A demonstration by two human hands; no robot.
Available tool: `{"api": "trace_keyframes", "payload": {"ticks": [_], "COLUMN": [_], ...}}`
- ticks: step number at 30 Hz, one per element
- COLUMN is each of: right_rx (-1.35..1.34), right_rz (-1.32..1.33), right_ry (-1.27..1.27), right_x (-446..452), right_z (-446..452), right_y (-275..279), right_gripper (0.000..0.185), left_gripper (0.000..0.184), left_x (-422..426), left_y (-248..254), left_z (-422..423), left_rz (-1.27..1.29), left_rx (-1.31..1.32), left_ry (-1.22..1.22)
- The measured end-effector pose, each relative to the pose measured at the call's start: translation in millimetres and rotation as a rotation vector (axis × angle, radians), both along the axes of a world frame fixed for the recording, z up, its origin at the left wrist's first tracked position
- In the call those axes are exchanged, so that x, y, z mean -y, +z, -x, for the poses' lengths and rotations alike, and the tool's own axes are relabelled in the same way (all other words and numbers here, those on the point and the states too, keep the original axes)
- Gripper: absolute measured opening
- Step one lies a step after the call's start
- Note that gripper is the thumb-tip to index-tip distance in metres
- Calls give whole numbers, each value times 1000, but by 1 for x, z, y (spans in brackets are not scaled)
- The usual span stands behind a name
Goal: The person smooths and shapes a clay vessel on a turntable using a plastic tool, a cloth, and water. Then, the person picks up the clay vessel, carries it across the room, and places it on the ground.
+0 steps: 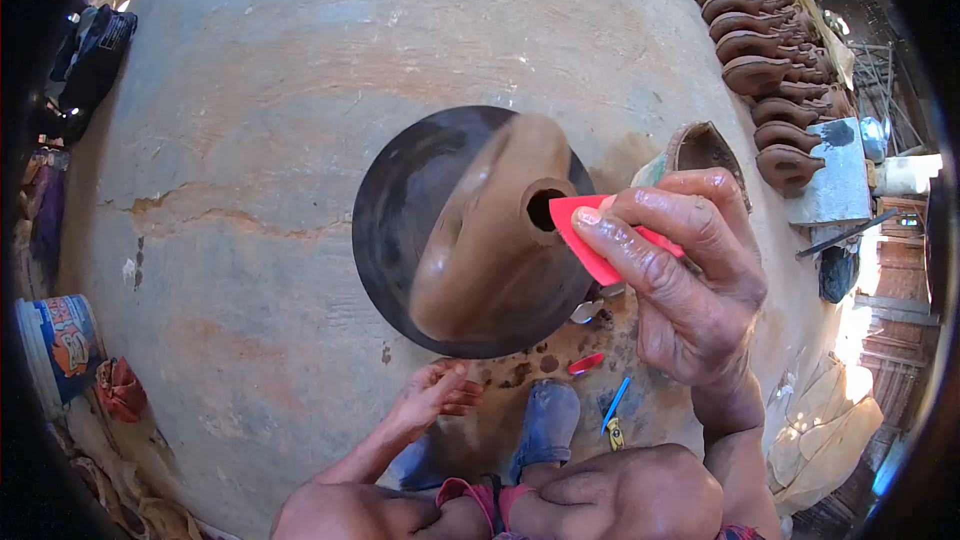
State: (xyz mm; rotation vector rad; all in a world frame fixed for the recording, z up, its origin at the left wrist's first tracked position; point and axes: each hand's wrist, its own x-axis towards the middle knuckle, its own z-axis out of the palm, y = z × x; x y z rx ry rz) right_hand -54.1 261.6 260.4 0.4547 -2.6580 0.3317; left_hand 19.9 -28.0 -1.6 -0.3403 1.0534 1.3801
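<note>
The right hand (pixel 700 285) pinches a pink scraper (pixel 600 262) between thumb and fingers, over the right side of the wheel (pixel 390 230), while the left hand (pixel 437 390) holds nothing that shows, its fingers loosely spread by the wheel's near edge. The clay piece (pixel 480 240) sits on the wheel, blurred as if turning, with its dark mouth toward the wheel's right side. To work it well, I'd give the scraper a firm but light pinch, meet the clay at a shallow slant, and let the wheel bring the surface round rather than push; a braced forearm should help against chatter. Whether the scraper touches the mouth's rim, I cannot tell. The right forearm rises from the near right of the wheel, wrist bent, knuckles up and wet; the left forearm reaches forward, low, short of the wheel. On the floor between wheel and person lie a red piece (pixel 586 364) and a blue stick (pixel 617 402); rows of clay pieces (pixel 755 75) stand beyond the wheel to its right, a bucket (pixel 68 340) well to its left.
</note>
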Motion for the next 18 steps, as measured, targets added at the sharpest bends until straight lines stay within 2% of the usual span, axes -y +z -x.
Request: {"api": "trace_keyframes", "payload": {"ticks": [1, 4, 7, 9, 10, 12, 14, 15, 17, 18], "right_rx": [17, 37, 78, 28, 13, 7, 1, 1, -6, -13], "right_rz": [4, 14, 6, 0, -5, 23, 25, 23, 21, 23], "right_ry": [-4, 33, 13, 27, 30, -14, -42, -52, -82, -94], "right_x": [3, 7, 8, 2, 0, -3, -8, -10, -14, -16], "right_z": [-2, -10, -22, -32, -36, -42, -42, -41, -39, -36], "right_y": [1, 5, 9, 3, 0, -2, 0, 0, -1, -1], "right_gripper": [46, 46, 47, 52, 55, 54, 53, 52, 51, 51], "left_gripper": [65, 72, 67, 62, 52, 57, 62, 62, 68, 66], "left_x": [1, -1, 13, 10, 10, -4, -15, -12, -8, -11], "left_y": [3, 20, 4, 7, -7, -38, 15, 17, 19, 27], "left_z": [1, 30, 81, 103, 99, 41, 11, 6, 3, 14], "left_rz": [2, 326, 283, 195, 105, 303, 274, 274, 132, 231], "left_rx": [5, -293, -429, -576, -505, -632, -201, -199, -56, -118], "left_ry": [3, 409, 471, 614, 633, 569, 338, 329, 35, 122]}}
